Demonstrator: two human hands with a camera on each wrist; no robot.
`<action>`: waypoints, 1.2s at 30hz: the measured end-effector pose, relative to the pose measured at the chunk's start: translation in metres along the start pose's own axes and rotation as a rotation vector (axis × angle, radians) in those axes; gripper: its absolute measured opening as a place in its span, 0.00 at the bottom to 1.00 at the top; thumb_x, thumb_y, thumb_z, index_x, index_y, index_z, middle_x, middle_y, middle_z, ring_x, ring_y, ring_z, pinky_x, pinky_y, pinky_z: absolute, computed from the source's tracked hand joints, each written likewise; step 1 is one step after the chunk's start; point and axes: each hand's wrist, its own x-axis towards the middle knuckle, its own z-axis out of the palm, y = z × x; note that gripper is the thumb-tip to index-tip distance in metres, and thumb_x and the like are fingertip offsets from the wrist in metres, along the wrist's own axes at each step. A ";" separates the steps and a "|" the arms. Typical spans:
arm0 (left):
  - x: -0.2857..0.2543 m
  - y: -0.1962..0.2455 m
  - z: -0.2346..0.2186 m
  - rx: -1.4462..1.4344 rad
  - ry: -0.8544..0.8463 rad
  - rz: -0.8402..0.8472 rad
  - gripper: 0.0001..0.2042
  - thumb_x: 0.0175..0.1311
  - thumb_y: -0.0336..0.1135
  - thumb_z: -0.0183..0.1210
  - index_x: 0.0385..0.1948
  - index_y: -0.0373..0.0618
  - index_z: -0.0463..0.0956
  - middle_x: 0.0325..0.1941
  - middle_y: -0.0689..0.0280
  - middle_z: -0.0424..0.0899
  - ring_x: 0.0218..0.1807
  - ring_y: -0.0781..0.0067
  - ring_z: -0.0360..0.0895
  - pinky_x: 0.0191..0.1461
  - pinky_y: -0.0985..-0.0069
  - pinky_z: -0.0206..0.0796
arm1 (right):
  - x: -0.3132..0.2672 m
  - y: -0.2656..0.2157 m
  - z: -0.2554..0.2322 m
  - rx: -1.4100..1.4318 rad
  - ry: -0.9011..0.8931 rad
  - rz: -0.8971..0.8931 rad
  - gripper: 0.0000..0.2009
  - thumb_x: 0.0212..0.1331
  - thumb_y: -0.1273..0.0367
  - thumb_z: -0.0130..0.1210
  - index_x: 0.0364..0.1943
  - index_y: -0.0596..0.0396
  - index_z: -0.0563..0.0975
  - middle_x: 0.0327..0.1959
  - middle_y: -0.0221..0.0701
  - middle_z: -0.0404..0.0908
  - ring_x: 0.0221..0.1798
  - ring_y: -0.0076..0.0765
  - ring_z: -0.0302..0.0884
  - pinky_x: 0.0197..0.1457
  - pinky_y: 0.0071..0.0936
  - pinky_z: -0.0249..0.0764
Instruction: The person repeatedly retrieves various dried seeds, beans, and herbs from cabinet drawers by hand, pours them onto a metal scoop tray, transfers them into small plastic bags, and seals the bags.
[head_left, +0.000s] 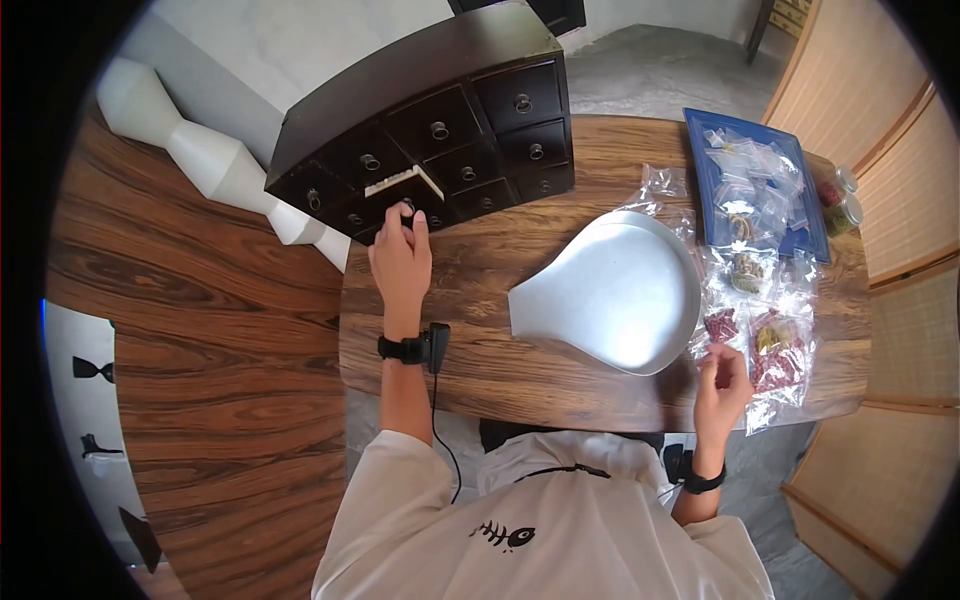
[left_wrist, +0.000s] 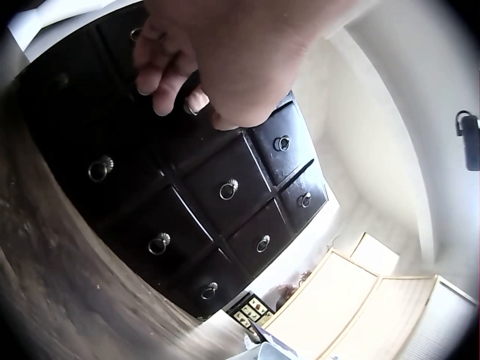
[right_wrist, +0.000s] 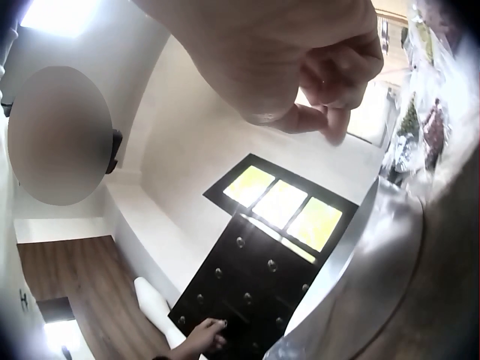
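In the head view my left hand (head_left: 402,270) is at the front of a dark wooden cabinet (head_left: 420,65) of small drawers with ring pulls. Its thumb and fingers pinch the pull of one drawer (head_left: 410,185), which stands partly out and shows pale wooden edges. From the left wrist, the curled fingers of that hand (left_wrist: 240,60) cover the pull. My right hand (head_left: 724,385) hovers at the table's near side by a plastic bag of dark red pieces (head_left: 720,325). Its fingers are loosely curled, thumb near the index fingertip, with nothing visible between them.
A silver scoop-shaped pan (head_left: 625,290) lies mid-table. Behind the bags, a blue tray (head_left: 698,160) bears several clear packets. Lidded jars (head_left: 845,215) stand at the right edge. A white faceted column (head_left: 210,165) is left of the cabinet. A cable (head_left: 447,440) hangs from the left wrist.
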 end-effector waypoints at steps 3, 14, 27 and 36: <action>-0.017 0.000 -0.001 -0.079 0.045 0.003 0.09 0.75 0.40 0.56 0.44 0.45 0.74 0.16 0.69 0.65 0.25 0.64 0.70 0.41 0.61 0.63 | -0.019 -0.001 0.007 -0.010 -0.068 0.008 0.04 0.67 0.73 0.58 0.41 0.58 0.81 0.22 0.26 0.81 0.25 0.13 0.74 0.28 0.15 0.66; -0.069 0.008 -0.039 -0.072 0.082 0.085 0.07 0.75 0.35 0.56 0.39 0.42 0.77 0.18 0.68 0.67 0.22 0.68 0.65 0.35 0.69 0.62 | -0.038 0.052 0.025 0.041 0.074 -0.133 0.03 0.69 0.74 0.52 0.41 0.58 0.76 0.24 0.22 0.72 0.24 0.14 0.63 0.26 0.17 0.60; 0.014 0.023 -0.032 0.228 0.078 0.435 0.18 0.74 0.47 0.55 0.52 0.43 0.80 0.49 0.59 0.80 0.53 0.50 0.78 0.59 0.57 0.68 | -0.029 0.051 0.026 0.023 -0.092 -0.072 0.02 0.64 0.77 0.55 0.37 0.59 0.78 0.19 0.22 0.70 0.22 0.14 0.63 0.26 0.17 0.60; 0.012 0.031 -0.037 0.212 0.040 0.429 0.14 0.73 0.45 0.54 0.41 0.42 0.80 0.43 0.59 0.80 0.46 0.52 0.77 0.52 0.59 0.68 | -0.028 0.051 0.026 0.026 -0.113 -0.061 0.02 0.63 0.78 0.54 0.37 0.59 0.77 0.18 0.21 0.69 0.21 0.13 0.62 0.25 0.17 0.59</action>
